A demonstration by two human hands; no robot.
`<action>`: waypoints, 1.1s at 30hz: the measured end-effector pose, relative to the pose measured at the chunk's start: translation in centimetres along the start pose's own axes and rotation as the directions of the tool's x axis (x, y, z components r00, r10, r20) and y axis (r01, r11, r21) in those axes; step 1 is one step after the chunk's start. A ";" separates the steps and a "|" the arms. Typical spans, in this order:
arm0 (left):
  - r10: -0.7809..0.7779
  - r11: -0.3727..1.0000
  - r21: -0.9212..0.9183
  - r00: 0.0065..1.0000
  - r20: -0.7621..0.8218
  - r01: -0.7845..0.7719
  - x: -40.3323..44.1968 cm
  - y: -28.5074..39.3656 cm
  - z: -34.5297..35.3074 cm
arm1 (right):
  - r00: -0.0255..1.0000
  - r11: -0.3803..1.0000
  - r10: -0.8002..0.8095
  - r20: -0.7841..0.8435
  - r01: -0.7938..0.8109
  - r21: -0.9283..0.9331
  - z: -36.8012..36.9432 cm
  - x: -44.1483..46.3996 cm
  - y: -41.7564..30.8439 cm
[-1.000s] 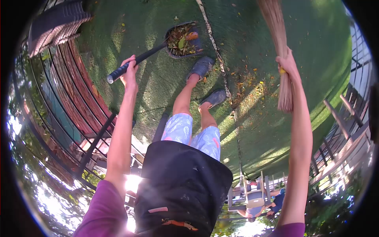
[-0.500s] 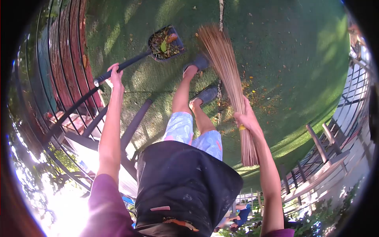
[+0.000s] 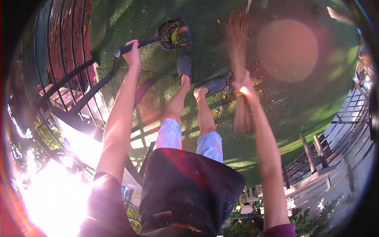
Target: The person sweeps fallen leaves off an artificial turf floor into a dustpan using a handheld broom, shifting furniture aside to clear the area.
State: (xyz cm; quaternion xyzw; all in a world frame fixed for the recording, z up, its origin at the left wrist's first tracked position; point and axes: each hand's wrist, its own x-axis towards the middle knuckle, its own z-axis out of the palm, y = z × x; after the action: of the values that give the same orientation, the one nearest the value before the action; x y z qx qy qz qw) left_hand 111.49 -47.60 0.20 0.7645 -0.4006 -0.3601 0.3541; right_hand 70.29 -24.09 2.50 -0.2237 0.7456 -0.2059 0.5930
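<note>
My left hand [image 3: 132, 54] is wrapped round the black handle of a dustpan [image 3: 190, 36], near the handle's end. Leaves [image 3: 171, 34] and other dry litter fill the pan, one bright green leaf and a brownish one among them. In my right hand [image 3: 244, 87] is a stick broom [image 3: 238, 43], gripped around its bound part by a yellow band. The bristles point away from me and are blurred by motion; I cannot tell whether their tips touch the ground. Scattered yellow and brown leaves [image 3: 257, 83] lie on the green turf beside the broom.
My feet in dark clogs [image 3: 184, 65] stand between dustpan and broom. Black metal railings [image 3: 73, 51] run along the left. A chair [image 3: 312, 177] stands at the right, and white chairs [image 3: 246, 199] are behind me. Strong sun glare washes out the lower left.
The dustpan has shifted a little right and away from me with my left hand. The broom has swung more upright and moved away from me. One foot has stepped, and my legs are further apart.
</note>
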 end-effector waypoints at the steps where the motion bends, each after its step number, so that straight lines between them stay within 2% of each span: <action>1: 0.003 1.000 0.003 1.000 0.004 -0.003 0.1 -0.2 -0.4 | 0.999 0.980 -0.025 -0.024 0.019 -0.199 4.1 -0.1 1.4; 3: 0.008 1.000 -0.018 1.000 0.028 -0.008 0.1 0.0 -1.1 | 0.996 0.983 -0.013 0.085 0.028 -0.182 10.1 -3.4 0.8; 5: 0.012 1.000 -0.011 0.998 0.056 -0.011 0.2 0.5 -1.2 | 0.986 0.999 -0.022 0.166 0.017 0.031 12.6 -7.2 0.3; 7: 0.007 1.000 0.025 0.998 0.067 -0.009 0.5 0.7 -1.2 | 0.984 0.989 -0.137 0.115 0.142 -0.035 12.2 -10.9 -0.2; 9: 0.004 1.000 0.003 0.998 0.067 -0.004 1.0 0.7 -1.2 | 0.975 0.968 0.124 0.183 -0.159 0.193 10.0 -15.2 -4.7; 10: -0.003 1.000 -0.002 0.997 0.073 0.003 1.1 0.6 -1.3 | 0.939 0.901 0.250 0.237 -0.316 0.297 9.2 -17.0 -6.2; 13: -0.031 0.998 -0.055 0.998 0.046 0.034 0.9 2.0 -1.3 | 0.971 0.902 0.238 0.025 -0.231 0.365 7.7 -19.0 -5.9; 16: -0.059 0.994 -0.084 0.996 0.065 0.064 1.0 2.2 -1.0 | 0.934 0.899 0.316 -0.164 -0.239 0.368 7.9 -16.3 -3.2; 19: -0.031 0.997 -0.065 0.997 0.074 0.036 1.1 1.5 -0.9 | 0.933 0.894 0.323 -0.161 -0.245 0.374 12.0 -11.4 0.5; 22: -0.025 0.996 -0.088 0.996 0.088 0.033 0.7 2.0 -1.0 | 0.920 0.854 0.362 0.152 -0.393 0.340 16.6 -11.8 -3.5; 25: 0.015 0.999 -0.034 0.995 0.103 -0.012 1.0 1.4 -1.4 | 0.936 0.849 0.313 0.159 -0.351 0.394 17.0 -15.5 -6.0; 26: -0.001 1.000 -0.031 0.994 0.111 0.004 1.1 1.3 -1.6 | 0.915 0.761 0.338 0.222 -0.404 0.508 16.1 -17.1 -7.3; 29: -0.021 0.997 -0.065 0.992 0.121 0.029 1.1 1.2 -2.2 | 0.881 0.732 0.404 0.245 -0.472 0.491 12.8 -20.3 -9.9; 31: 0.002 0.991 -0.136 0.994 0.112 0.013 1.1 0.3 -2.7 | 0.900 0.777 0.398 0.176 -0.433 0.457 10.6 -20.6 -10.4; 33: -0.062 0.981 -0.176 0.992 0.109 0.081 0.1 0.7 -3.3 | 0.929 0.836 0.362 0.075 -0.360 0.414 8.6 -19.7 -9.8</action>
State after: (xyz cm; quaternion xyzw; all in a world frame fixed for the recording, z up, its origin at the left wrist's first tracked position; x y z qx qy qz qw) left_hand 114.00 -47.14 2.40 0.7237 -0.3564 -0.4461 0.3876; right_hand 83.42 -21.06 21.87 0.0546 0.7140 -0.2470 0.6529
